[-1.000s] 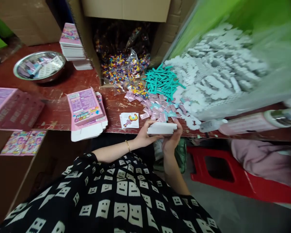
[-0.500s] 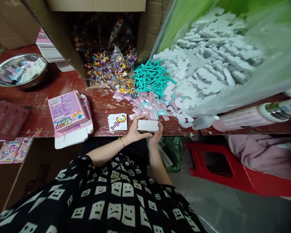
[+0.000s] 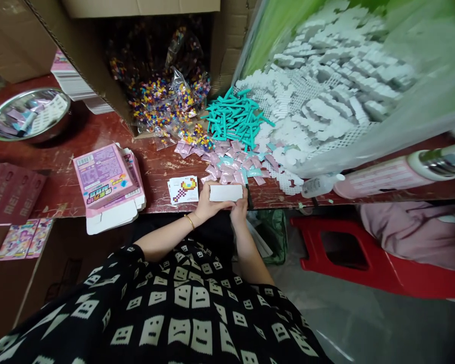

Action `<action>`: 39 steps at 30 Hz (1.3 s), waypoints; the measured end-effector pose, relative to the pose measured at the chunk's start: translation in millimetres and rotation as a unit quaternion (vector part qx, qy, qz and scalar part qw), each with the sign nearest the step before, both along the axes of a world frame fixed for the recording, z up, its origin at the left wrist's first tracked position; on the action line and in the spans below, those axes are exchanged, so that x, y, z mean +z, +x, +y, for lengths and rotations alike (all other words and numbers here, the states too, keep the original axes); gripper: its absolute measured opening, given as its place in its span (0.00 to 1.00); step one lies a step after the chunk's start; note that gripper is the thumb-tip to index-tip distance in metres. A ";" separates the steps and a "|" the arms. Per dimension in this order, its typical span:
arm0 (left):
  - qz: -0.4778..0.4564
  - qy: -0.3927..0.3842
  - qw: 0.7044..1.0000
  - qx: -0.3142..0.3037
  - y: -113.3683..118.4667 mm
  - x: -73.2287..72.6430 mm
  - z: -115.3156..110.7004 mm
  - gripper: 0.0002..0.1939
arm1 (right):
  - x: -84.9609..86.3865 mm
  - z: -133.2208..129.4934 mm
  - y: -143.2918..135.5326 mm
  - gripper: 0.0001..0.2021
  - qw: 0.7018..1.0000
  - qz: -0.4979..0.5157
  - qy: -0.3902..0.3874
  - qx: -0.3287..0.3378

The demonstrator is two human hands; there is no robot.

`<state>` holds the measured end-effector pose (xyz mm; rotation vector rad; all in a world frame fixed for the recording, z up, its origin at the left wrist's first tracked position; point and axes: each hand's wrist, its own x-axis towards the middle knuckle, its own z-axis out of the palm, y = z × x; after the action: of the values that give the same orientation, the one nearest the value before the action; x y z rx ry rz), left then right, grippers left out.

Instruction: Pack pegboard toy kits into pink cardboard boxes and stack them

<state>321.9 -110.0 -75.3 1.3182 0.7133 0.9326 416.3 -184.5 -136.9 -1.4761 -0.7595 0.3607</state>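
Observation:
Both hands are closed around a small box (image 3: 226, 193) at the table's front edge, its plain white face turned up toward me. My left hand (image 3: 205, 203) grips its left end, with the thumb along the lower side. My right hand (image 3: 239, 210) holds the right end, fingers bent against the near corner. The box's other sides are hidden. Just left of my left hand lies a small stack of printed cards (image 3: 184, 190) with a pixel picture on top. Beyond the hands, small pink and blue sachets (image 3: 227, 169) are spread out.
Teal pen-like sticks (image 3: 235, 119) lie behind the sachets, beside bags of coloured beads (image 3: 163, 101) in a carton (image 3: 83, 65). White pegboard pieces (image 3: 326, 106) fill the right. Pink boxes (image 3: 102, 177), a metal bowl (image 3: 53, 129), a bottle (image 3: 382, 179) and a red stool (image 3: 311, 237) stand around.
Both hands have shifted slightly left with the box, and its white face now tilts more squarely toward me. The whole view has also moved a little.

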 end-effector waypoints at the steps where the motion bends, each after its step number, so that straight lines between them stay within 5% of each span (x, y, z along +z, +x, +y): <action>1: 0.006 -0.001 1.000 0.001 0.6 4.5 1.7 0.37 | 6.0 -1.7 1.0 0.45 1.000 -0.006 -0.008 -0.008; 6: 0.029 -0.096 0.990 -0.095 10.2 43.8 10.6 0.27 | 60.2 -29.1 4.6 0.42 0.997 0.007 -0.023 0.073; 9: 0.027 -0.164 0.966 -0.196 14.6 60.5 7.0 0.24 | 77.9 -68.6 10.6 0.39 0.984 0.139 -0.040 0.102; 14: -0.024 -0.101 0.975 -0.194 -0.7 64.1 -12.4 0.26 | 39.0 -160.5 42.6 0.24 0.904 0.419 -0.082 -0.006; 18: 0.023 -0.081 0.961 -0.263 -25.0 59.2 -21.5 0.26 | -1.2 -195.9 81.4 0.15 0.851 0.475 -0.116 -0.193; 22: 0.103 -0.063 0.947 -0.297 -50.9 51.6 -19.3 0.27 | -14.2 -181.9 109.4 0.12 0.851 0.451 -0.095 -0.252; 30: 0.167 -0.069 0.957 -0.228 -104.2 26.1 -12.0 0.28 | -34.1 -119.8 137.6 0.14 0.839 0.400 -0.070 -0.363; 39: 0.151 -0.094 0.963 -0.202 -125.7 15.3 -15.5 0.30 | -55.9 -75.3 139.1 0.22 0.827 0.301 -0.090 -0.466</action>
<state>196.2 -125.5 -60.0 1.3811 0.7089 0.3293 555.4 -259.8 -192.8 -1.5985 0.5425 0.1143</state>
